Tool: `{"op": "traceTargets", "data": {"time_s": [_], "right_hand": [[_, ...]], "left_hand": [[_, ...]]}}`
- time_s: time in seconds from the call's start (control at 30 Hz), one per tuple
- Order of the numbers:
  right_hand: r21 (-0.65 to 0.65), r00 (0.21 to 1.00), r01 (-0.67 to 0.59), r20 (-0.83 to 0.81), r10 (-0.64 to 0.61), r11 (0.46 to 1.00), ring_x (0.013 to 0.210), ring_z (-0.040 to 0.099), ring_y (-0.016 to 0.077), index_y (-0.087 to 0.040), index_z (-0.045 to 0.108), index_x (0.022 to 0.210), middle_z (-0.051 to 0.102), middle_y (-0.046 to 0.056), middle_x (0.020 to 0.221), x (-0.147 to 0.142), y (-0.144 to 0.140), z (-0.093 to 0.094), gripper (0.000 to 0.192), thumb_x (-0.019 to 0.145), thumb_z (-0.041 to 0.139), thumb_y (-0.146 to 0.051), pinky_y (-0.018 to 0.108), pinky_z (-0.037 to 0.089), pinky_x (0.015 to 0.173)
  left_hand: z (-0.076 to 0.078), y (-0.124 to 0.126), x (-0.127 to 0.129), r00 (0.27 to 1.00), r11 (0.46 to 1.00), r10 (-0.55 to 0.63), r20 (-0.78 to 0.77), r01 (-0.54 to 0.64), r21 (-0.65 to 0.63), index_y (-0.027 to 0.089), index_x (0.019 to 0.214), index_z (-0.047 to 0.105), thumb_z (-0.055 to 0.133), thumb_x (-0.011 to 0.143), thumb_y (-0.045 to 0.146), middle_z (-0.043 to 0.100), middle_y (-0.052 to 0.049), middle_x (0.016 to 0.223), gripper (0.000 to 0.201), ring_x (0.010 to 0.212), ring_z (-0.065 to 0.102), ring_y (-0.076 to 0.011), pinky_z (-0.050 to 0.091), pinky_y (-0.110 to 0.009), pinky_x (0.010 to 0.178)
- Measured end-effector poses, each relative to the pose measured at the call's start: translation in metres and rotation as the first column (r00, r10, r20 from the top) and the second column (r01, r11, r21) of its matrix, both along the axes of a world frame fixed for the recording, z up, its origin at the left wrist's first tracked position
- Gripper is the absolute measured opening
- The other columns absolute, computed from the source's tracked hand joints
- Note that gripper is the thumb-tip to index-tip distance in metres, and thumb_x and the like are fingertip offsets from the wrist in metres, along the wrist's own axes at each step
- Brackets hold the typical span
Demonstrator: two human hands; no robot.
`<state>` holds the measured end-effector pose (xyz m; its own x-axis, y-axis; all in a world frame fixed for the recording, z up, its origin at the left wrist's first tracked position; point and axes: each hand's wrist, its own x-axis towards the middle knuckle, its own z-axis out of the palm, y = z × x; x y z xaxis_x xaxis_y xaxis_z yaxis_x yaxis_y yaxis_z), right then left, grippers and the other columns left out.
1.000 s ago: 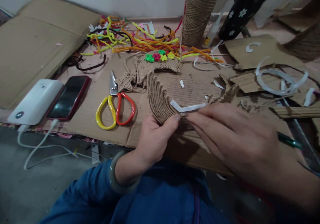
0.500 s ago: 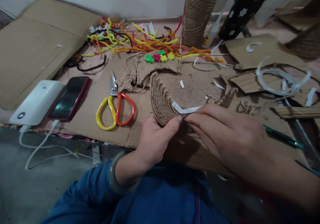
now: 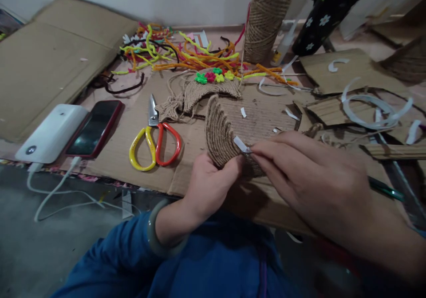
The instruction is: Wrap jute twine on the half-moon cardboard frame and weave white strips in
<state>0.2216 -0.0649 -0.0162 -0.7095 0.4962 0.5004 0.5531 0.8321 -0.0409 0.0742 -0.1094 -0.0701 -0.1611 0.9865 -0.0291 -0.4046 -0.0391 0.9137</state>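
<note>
My left hand (image 3: pixel 213 182) is closed around the lower edge of a curved, ridged piece of brown jute cord (image 3: pixel 218 134), its thumb pressed on the near side. A short white strip (image 3: pixel 241 144) lies against the inner curve of that piece. The fingertips of my right hand (image 3: pixel 306 174) pinch the strip's right end; the right part of the jute piece is mostly hidden behind this hand. Just beyond, a second jute crescent (image 3: pixel 203 92) carries small green, pink and yellow flowers (image 3: pixel 216 75). Beside it lies a jute star shape (image 3: pixel 171 108).
Scissors (image 3: pixel 155 143) with yellow and red handles lie to the left, near a phone (image 3: pixel 95 129) and a white power bank (image 3: pixel 51 131). Coloured fuzzy stems (image 3: pixel 193 58) are heaped behind. A jute spool (image 3: pixel 268 21), a small bottle (image 3: pixel 282 45) and a white coil (image 3: pixel 376 116) stand or lie rightward.
The white strip was longer and bent, reaching under my right fingers; now only a short straight length shows. My right hand has shifted slightly. My left hand keeps its hold.
</note>
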Motion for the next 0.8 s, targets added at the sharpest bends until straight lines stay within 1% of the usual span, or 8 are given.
{"op": "traceTargets", "data": {"time_s": [0.07,0.23,0.33,0.47,0.63,0.8], "right_hand": [[-0.004,1.000,-0.006,0.016,0.006,1.000,0.067,0.063,0.0179,-0.014,0.067,0.087,0.069,0.007,0.078,-0.0016,0.0002,-0.0019,0.015,0.090,0.053,-0.018,0.031,0.038,0.052],[0.027,0.999,0.018,0.038,-0.019,0.999,0.066,0.062,0.0184,-0.014,0.067,0.086,0.068,0.006,0.077,-0.0028,0.0009,-0.0075,0.012,0.089,0.055,-0.018,0.031,0.037,0.053],[0.034,0.998,0.032,0.047,-0.033,0.999,0.065,0.061,0.0179,-0.014,0.067,0.086,0.069,0.006,0.077,-0.0028,0.0017,-0.0082,0.011,0.087,0.056,-0.018,0.031,0.036,0.051],[0.072,0.998,0.040,0.048,-0.043,0.997,0.060,0.059,0.0162,-0.015,0.066,0.082,0.068,0.005,0.074,-0.0043,0.0026,-0.0073,0.009,0.085,0.058,-0.015,0.030,0.034,0.050],[0.089,0.997,0.035,0.061,-0.041,0.995,0.057,0.058,0.0151,-0.014,0.066,0.079,0.067,0.004,0.070,-0.0065,0.0025,-0.0056,0.010,0.085,0.057,-0.015,0.029,0.034,0.048],[0.094,0.998,0.032,0.058,-0.038,0.995,0.055,0.058,0.0149,-0.014,0.065,0.077,0.067,0.005,0.070,-0.0075,0.0033,-0.0053,0.014,0.086,0.055,-0.016,0.029,0.033,0.047]], "left_hand": [[0.0005,0.0002,0.0008,1.000,1.000,0.011,-0.018,-0.011,0.003,0.022,0.103,0.069,0.064,0.079,0.011,0.074,0.001,0.089,0.028,0.085,0.067,-0.0155,0.053,-0.027,0.079],[0.0026,0.0000,0.0013,0.998,1.000,0.006,-0.055,-0.006,-0.002,0.023,0.095,0.072,0.064,0.079,0.010,0.074,0.003,0.090,0.022,0.084,0.067,-0.0143,0.053,-0.026,0.078],[0.0038,0.0004,0.0014,0.996,1.000,0.018,-0.083,-0.017,0.012,0.023,0.093,0.073,0.063,0.079,0.009,0.074,0.003,0.089,0.023,0.083,0.066,-0.0133,0.053,-0.025,0.079],[0.0053,0.0014,0.0018,0.997,0.999,0.013,-0.074,-0.011,0.031,0.024,0.093,0.073,0.064,0.078,0.008,0.074,0.004,0.088,0.024,0.083,0.067,-0.0127,0.054,-0.023,0.079],[0.0056,0.0014,0.0015,0.996,1.000,0.014,-0.092,-0.013,0.001,0.021,0.093,0.073,0.066,0.077,0.011,0.074,0.002,0.088,0.020,0.086,0.067,-0.0149,0.055,-0.026,0.081],[0.0047,0.0009,0.0012,0.993,1.000,0.011,-0.115,-0.013,-0.017,0.019,0.091,0.073,0.064,0.080,0.017,0.074,0.000,0.088,0.014,0.084,0.068,-0.0153,0.055,-0.027,0.079]]}}
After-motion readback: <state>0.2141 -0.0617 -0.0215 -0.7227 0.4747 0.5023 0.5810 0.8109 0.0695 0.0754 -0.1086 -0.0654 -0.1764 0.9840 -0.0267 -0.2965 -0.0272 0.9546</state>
